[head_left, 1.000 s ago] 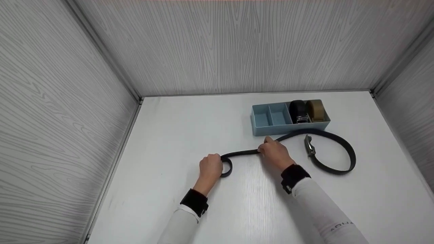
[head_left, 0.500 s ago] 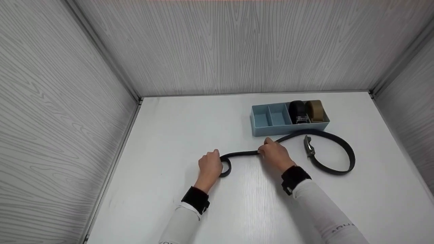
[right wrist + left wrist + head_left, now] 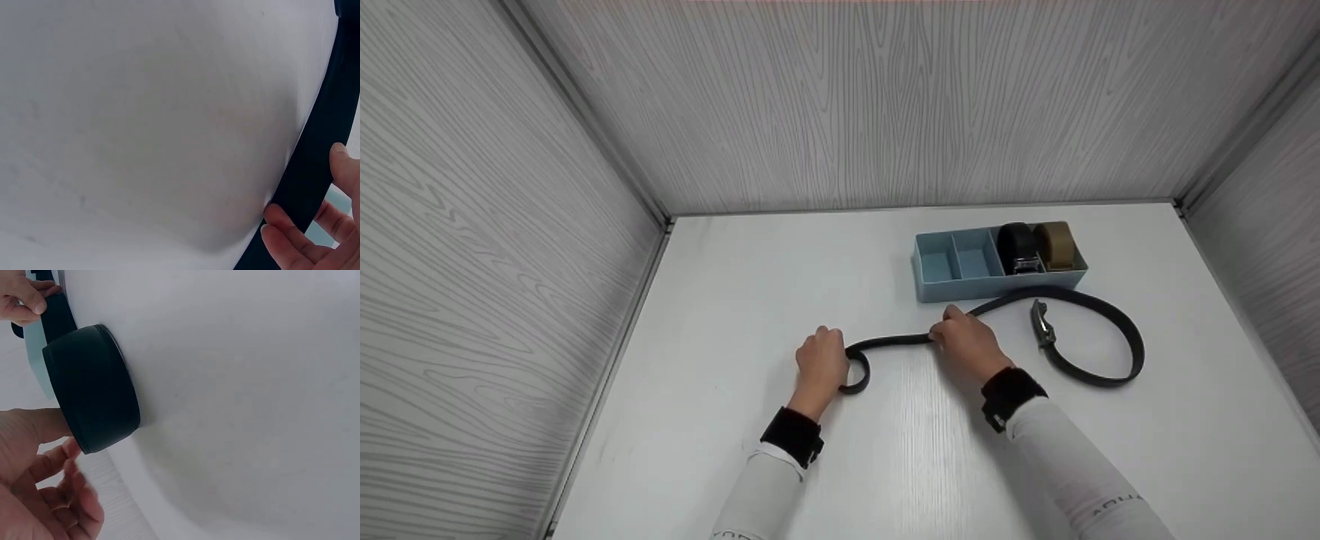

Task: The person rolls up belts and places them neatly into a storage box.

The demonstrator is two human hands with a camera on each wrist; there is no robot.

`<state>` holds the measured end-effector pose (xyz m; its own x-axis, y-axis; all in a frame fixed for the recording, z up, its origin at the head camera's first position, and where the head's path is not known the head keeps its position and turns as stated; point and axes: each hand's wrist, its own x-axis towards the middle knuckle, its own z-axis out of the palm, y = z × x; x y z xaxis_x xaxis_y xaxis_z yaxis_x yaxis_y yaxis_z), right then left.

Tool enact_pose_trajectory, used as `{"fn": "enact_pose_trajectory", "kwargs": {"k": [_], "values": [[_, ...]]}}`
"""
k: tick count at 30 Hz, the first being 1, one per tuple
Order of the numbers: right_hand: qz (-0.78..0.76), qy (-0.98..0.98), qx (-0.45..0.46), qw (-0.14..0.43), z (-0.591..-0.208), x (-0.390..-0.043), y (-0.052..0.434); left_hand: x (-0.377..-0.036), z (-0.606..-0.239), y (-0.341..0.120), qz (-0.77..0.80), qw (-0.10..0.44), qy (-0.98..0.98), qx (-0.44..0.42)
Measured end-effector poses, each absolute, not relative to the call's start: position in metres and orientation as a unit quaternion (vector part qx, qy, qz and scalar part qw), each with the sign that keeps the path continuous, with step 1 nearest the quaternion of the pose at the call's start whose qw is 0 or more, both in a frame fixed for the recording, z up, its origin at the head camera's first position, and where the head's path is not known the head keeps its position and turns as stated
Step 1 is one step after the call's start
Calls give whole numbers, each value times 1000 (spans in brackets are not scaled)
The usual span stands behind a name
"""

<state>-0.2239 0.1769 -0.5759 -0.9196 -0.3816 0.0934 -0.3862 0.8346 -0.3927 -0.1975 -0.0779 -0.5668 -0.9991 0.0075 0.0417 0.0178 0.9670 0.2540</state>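
Note:
A black belt (image 3: 894,340) stands on its edge across the white table, its left end curled into a small loop. My left hand (image 3: 821,366) holds that loop; in the left wrist view the thumb reaches into the rolled part (image 3: 93,388) and the other fingers curl near its outside. Farther along the strap, my right hand (image 3: 969,345) pinches the belt between thumb and fingers, as the right wrist view also shows on the strap (image 3: 315,152). From there the belt sweeps right in a wide curve and ends at a metal buckle (image 3: 1043,324).
Behind the right hand stands a blue divided box (image 3: 975,289). A rolled black belt (image 3: 1017,246) and a rolled brown belt (image 3: 1057,244) sit in its right compartments; the two left ones hold nothing. Grey wood-grain panels (image 3: 840,105) enclose the table.
My left hand has shifted slightly left, and its fingers have changed position around the loop. The right hand and the buckle end look almost unmoved.

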Motion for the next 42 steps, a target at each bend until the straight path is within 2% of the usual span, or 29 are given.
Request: {"fn": "enact_pose_trajectory", "kwargs": {"k": [7, 16, 18, 23, 25, 35, 42], "values": [[209, -957, 203, 11, -575, -224, 179, -200, -565, -84, -138, -55, -989, 0], [167, -954, 239, 73, -575, -207, 160, -198, -573, -77, -139, -53, -988, -39], [181, -953, 238, 48, -573, -200, 150, -197, -574, -74, -138, -46, -989, -38], [232, -943, 231, -56, -572, -180, 123, -192, -574, -67, -155, -46, -986, -30], [247, -938, 232, -75, -574, -175, 115, -190, -574, -63, -170, -52, -984, -29], [260, -935, 238, -52, -579, -175, 106, -185, -573, -59, -176, -48, -982, -56], [271, -918, 286, -55, -577, -182, 111, -193, -573, -58, -159, -37, -982, -99]]}}
